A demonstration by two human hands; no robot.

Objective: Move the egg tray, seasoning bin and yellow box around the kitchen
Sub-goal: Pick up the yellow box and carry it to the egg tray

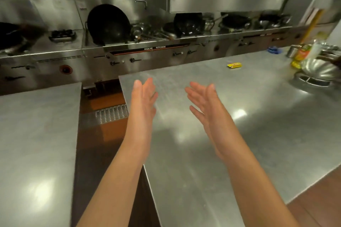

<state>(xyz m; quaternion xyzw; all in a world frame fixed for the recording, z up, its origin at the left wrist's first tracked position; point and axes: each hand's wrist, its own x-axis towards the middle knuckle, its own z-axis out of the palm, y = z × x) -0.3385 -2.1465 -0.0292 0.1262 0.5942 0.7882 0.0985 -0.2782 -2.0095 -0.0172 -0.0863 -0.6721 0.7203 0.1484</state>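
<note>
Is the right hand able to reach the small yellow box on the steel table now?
Probably yes: the open right hand holds nothing, and only bare steel table lies before the small yellow box.

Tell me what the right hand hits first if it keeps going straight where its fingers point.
Probably nothing on the steel table: the right hand points up-left over bare steel, well left of the yellow box. Past the table edge stands the stove front; depth is unclear.

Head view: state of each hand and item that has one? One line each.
Left hand: open, fingers straight, holding nothing.
Right hand: open, fingers straight, holding nothing.
Yellow box: lying flat on the steel table, untouched.
Black wok: propped on edge at the stove.
Steel bowl: tilted on a ring stand.
</note>
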